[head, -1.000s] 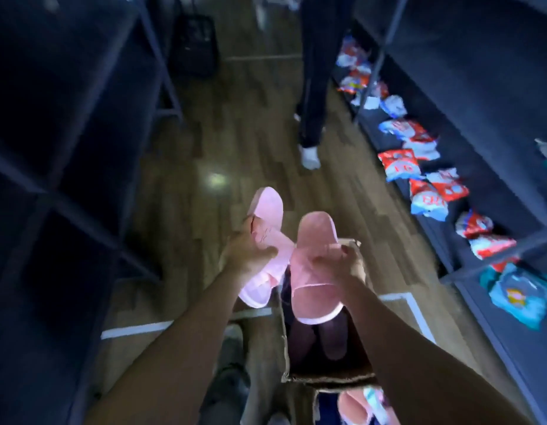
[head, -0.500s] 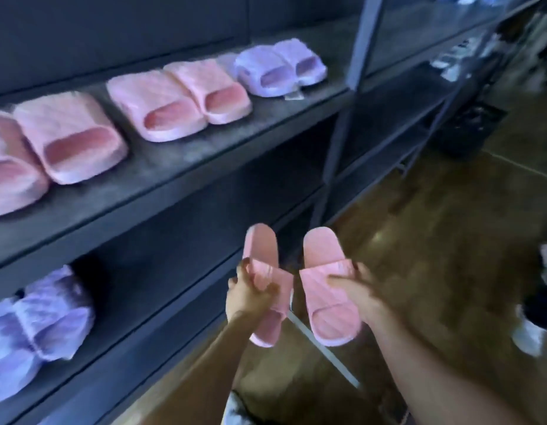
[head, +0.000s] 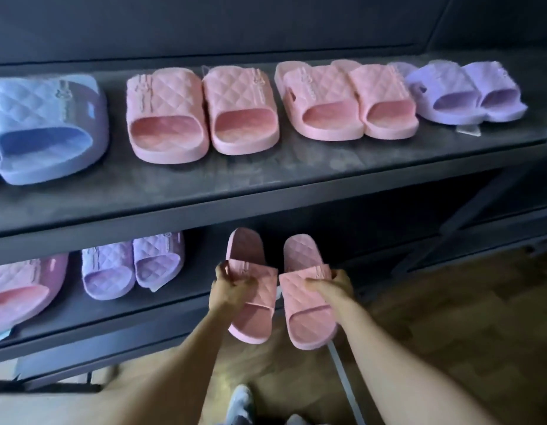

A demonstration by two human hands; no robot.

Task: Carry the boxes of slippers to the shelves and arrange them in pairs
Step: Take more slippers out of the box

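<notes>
Above gripped slippers (head: 309, 305), laden upper shelf (head: 266, 185)

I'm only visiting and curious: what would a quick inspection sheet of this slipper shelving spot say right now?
Surface: dark upper shelf and lower shelf, both bearing slippers in pairs.
Job's things: left pink slipper and right pink slipper, held side by side in front of the lower shelf, not set down; no box in view.
Clutter: a pale scrap, perhaps a tag, by the upper purple pair.
Hands: left hand and right hand each grip one slipper at its strap.
Cables: nothing seen.
Surroundings: wooden floor with a white line.
</notes>
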